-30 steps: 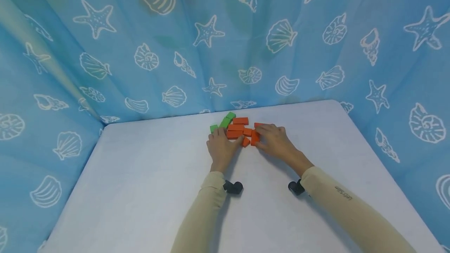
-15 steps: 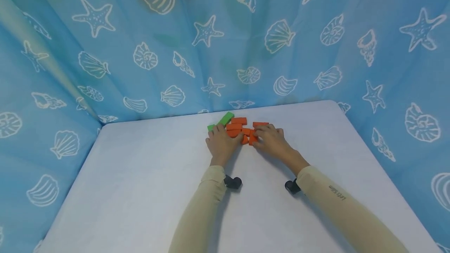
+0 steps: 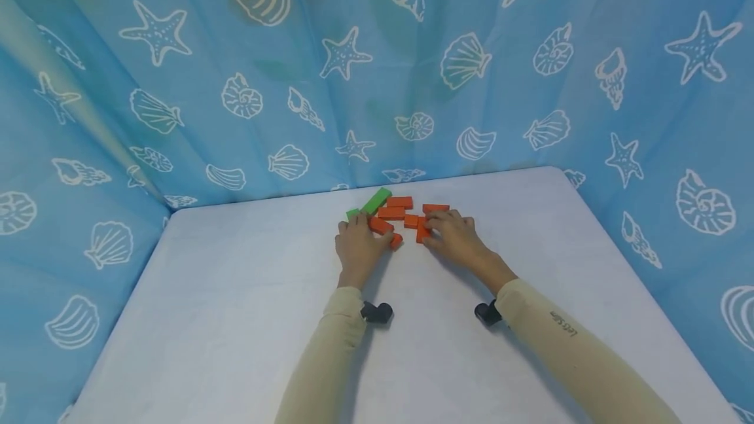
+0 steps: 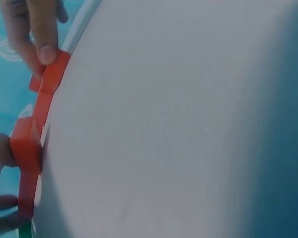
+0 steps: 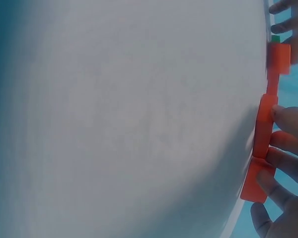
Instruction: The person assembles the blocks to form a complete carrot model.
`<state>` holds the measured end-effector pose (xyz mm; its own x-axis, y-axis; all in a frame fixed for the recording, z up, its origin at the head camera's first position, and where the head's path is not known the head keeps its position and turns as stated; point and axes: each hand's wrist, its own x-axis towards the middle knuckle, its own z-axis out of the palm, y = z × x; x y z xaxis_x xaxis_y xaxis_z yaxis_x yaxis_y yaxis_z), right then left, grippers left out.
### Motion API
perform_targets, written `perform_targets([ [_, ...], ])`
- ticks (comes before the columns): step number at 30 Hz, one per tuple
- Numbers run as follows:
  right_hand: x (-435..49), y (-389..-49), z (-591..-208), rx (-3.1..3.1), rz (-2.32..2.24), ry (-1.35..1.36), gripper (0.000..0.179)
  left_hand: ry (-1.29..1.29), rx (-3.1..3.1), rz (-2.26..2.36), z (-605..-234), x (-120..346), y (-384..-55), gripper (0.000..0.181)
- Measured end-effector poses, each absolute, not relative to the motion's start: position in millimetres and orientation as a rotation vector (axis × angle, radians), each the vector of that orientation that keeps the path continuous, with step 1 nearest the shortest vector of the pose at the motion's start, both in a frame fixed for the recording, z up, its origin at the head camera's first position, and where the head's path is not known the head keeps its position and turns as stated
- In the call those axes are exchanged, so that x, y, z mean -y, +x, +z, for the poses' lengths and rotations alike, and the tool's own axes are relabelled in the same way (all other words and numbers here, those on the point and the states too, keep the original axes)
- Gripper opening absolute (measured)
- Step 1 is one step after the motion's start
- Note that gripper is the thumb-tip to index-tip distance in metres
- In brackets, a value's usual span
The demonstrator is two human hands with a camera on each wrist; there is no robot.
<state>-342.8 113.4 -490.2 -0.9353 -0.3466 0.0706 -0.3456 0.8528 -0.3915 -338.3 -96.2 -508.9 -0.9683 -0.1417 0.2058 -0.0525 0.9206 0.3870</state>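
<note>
My left hand (image 3: pixel 356 246) holds a long orange block (image 3: pixel 381 225) and a small orange block (image 3: pixel 396 241) between fingers and thumb, at the left of a cluster of toy blocks. In the left wrist view, the thumb lies against an orange block (image 4: pixel 26 144). My right hand (image 3: pixel 458 235) pinches an upright-lying orange block (image 3: pixel 421 231) at the cluster's right side. The right wrist view shows its thumb and fingertips along that block (image 5: pixel 263 126). Another orange block (image 3: pixel 436 208) lies just beyond the right fingers. A small orange block (image 3: pixel 411 221) sits between the hands.
Two orange blocks, one nearer (image 3: pixel 391 213) and one farther (image 3: pixel 400 202), lie behind the hands. A long green strip of block (image 3: pixel 377 201) and a green piece (image 3: pixel 353 213) are at the left. The white table (image 3: pixel 247 293) ends at a blue shell-patterned curtain (image 3: pixel 265 116).
My left hand has shifted left, carrying the long orange block and the small one away from the cluster and turning the long one. The right hand stays nearly in place.
</note>
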Motion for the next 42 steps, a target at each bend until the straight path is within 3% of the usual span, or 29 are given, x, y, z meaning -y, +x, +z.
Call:
perform_targets([
  [24,-111,-343,-492,-2.983,-0.653,-0.528,0.046,-0.137,2.862,-0.806,-515,179,-292,0.055],
  [42,-112,-332,-490,-2.965,-0.673,-0.624,0.045,-0.437,2.823,-0.933,-532,201,-251,0.049],
])
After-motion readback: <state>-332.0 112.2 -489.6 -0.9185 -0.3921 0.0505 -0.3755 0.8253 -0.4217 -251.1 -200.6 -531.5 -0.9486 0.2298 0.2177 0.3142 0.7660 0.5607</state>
